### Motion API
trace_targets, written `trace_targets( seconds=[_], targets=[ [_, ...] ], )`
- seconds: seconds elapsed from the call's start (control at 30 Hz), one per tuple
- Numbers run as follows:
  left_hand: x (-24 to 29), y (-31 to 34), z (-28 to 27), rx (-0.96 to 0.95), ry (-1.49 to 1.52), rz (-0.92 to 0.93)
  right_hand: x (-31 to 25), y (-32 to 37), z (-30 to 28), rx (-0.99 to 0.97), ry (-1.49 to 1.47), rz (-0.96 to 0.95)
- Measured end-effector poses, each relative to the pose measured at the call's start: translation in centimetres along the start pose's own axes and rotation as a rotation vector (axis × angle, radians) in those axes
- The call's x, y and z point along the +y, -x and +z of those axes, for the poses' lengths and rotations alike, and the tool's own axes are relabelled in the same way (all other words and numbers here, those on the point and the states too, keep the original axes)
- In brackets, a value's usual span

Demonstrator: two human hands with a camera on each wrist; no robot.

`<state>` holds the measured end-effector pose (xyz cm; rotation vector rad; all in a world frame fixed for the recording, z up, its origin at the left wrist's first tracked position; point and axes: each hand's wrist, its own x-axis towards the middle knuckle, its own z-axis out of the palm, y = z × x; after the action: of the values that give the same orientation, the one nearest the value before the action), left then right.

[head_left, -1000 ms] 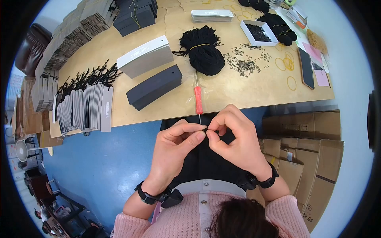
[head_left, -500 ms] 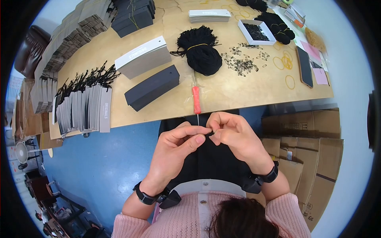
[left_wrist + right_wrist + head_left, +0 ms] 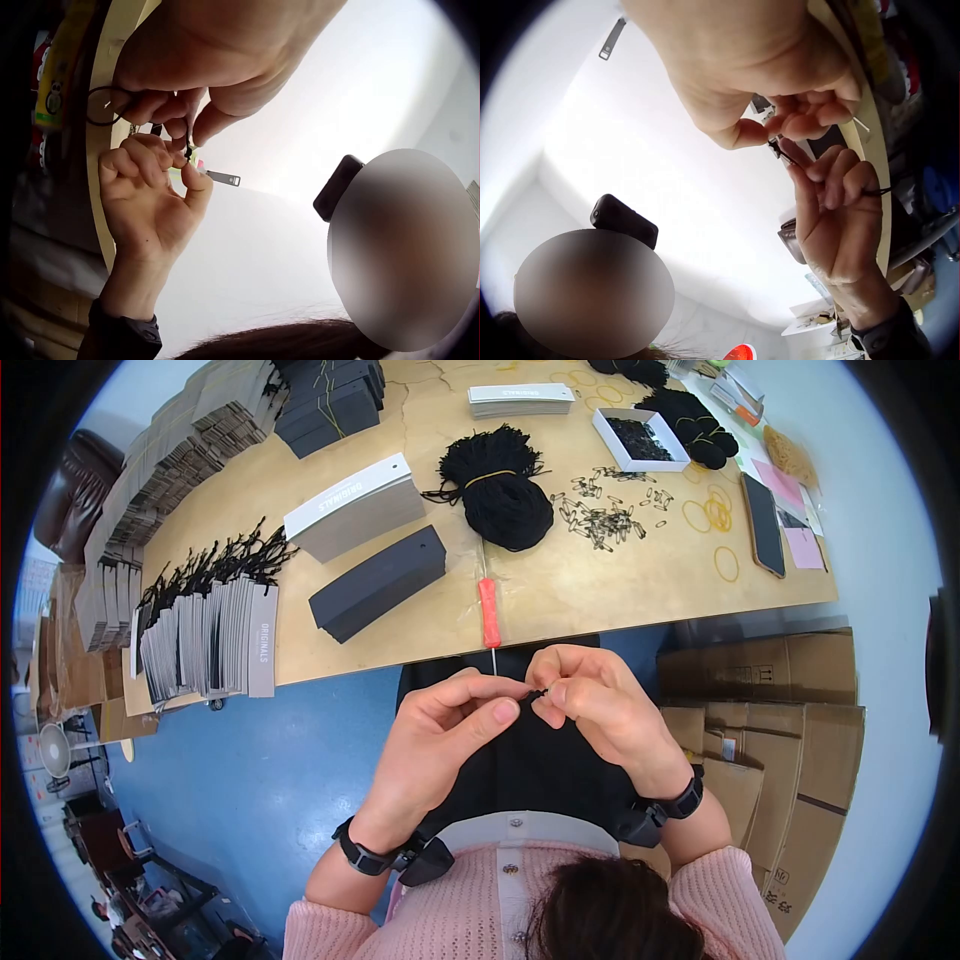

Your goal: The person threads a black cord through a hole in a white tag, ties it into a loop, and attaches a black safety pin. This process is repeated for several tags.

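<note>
Both hands meet in front of the table edge, over the dark clothing on the lap. Between thumb and fingertips, my left hand pinches a thin black cord. A loop of that cord hangs out behind the left fingers in the left wrist view. My right hand pinches the cord at a small dark knot, thumb against index finger. A short piece of cord spans the small gap between the two hands. The fingers partly hide the knot. Just beyond the hands lies a red-handled tool with a thin metal shaft, reaching over the edge.
On the table are a black card stack, a white-topped tag stack, a black cord bundle, scattered small pins and a white box. Strung tags stand left; a phone lies right.
My right hand has shifted slightly right and turned, and its fingertips have drawn a little away from the left. A short length of black cord now shows between them. The left hand keeps its pinch.
</note>
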<state>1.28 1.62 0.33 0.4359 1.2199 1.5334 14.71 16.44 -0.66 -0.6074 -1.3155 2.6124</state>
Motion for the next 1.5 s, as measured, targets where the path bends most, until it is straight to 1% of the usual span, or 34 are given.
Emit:
trace_targets(
  seconds=[0.03, 0.1, 0.13, 0.2, 0.23, 0.3, 0.33, 0.4, 0.5, 0.6, 0.73, 0.8, 0.83, 0.9, 1.13, 1.2, 1.23, 1.3, 1.33, 1.4, 1.43, 1.5],
  targets=[
    [-0.1, -0.1, 0.0, 0.001, 0.0, 0.0, 0.0, 0.0, 0.0, 0.0, 0.0, 0.001],
    [-0.6, -0.3, -0.1, 0.038, -0.154, 0.112, -0.2, 0.1, 0.0, 0.019, 0.082, -0.017],
    [-0.5, -0.3, 0.0, 0.037, -0.154, 0.112, -0.3, 0.2, 0.2, 0.019, 0.083, -0.017],
    [-0.5, -0.4, 0.2, 0.099, -0.018, 0.071, -0.7, 0.5, 0.7, 0.089, 0.148, -0.04],
    [-0.5, -0.4, 0.2, 0.099, -0.018, 0.07, -0.7, 0.8, 1.0, 0.089, 0.148, -0.039],
    [-0.5, -0.4, 0.1, 0.114, 0.058, 0.079, -0.6, 1.2, 1.7, 0.218, 0.25, -0.178],
    [-0.5, -0.4, 0.1, 0.115, 0.058, 0.078, -0.3, 1.1, 1.6, 0.217, 0.25, -0.177],
    [-0.5, -0.4, 0.2, 0.114, 0.063, 0.097, 0.4, 1.0, 1.3, 0.23, 0.562, -0.363],
    [-0.5, -0.4, 0.2, 0.108, 0.053, 0.096, 0.2, 1.1, 1.5, 0.216, 0.581, -0.322],
    [-0.7, -0.3, 0.3, 0.116, 0.013, 0.12, 0.0, 1.0, 1.6, 0.218, 0.624, -0.332],
    [-0.7, -0.2, 0.2, 0.114, 0.033, 0.098, 0.1, 0.9, 1.4, 0.204, 0.629, -0.328],
    [-0.8, -0.2, 0.0, 0.105, 0.057, 0.072, 0.5, 0.6, 1.2, 0.232, 0.595, -0.395],
    [-0.8, -0.3, -0.1, 0.105, 0.057, 0.072, 0.4, 0.7, 1.3, 0.232, 0.595, -0.395],
    [-0.7, -0.3, -0.1, 0.095, 0.074, 0.057, 0.2, 0.8, 1.4, 0.224, 0.489, -0.329],
    [-0.7, -0.1, -0.2, 0.087, 0.04, 0.05, 0.3, 1.3, 1.1, 0.211, 0.336, -0.234],
    [-0.5, 0.1, -0.4, 0.078, -0.091, 0.045, 0.4, 1.4, 0.9, 0.217, 0.313, -0.225],
    [-0.3, 0.2, -0.5, 0.077, -0.092, 0.046, 0.4, 1.5, 0.8, 0.217, 0.313, -0.227],
    [-0.1, 0.5, -0.8, 0.103, -0.283, 0.078, 0.5, 1.8, 0.5, 0.24, 0.281, -0.188],
    [0.0, 0.7, -1.0, 0.102, -0.285, 0.08, 0.4, 2.0, 0.4, 0.24, 0.28, -0.19],
    [0.1, 1.1, -1.4, 0.168, -0.571, 0.222, 0.3, 2.5, -0.1, 0.287, 0.237, -0.194],
    [0.3, 1.3, -1.4, 0.167, -0.573, 0.226, 0.4, 2.7, -0.8, 0.305, 0.245, -0.197],
    [1.1, 1.8, -1.2, 0.239, -0.836, 0.378, -0.1, 3.1, -1.7, 0.378, 0.356, -0.237]
  ],
)
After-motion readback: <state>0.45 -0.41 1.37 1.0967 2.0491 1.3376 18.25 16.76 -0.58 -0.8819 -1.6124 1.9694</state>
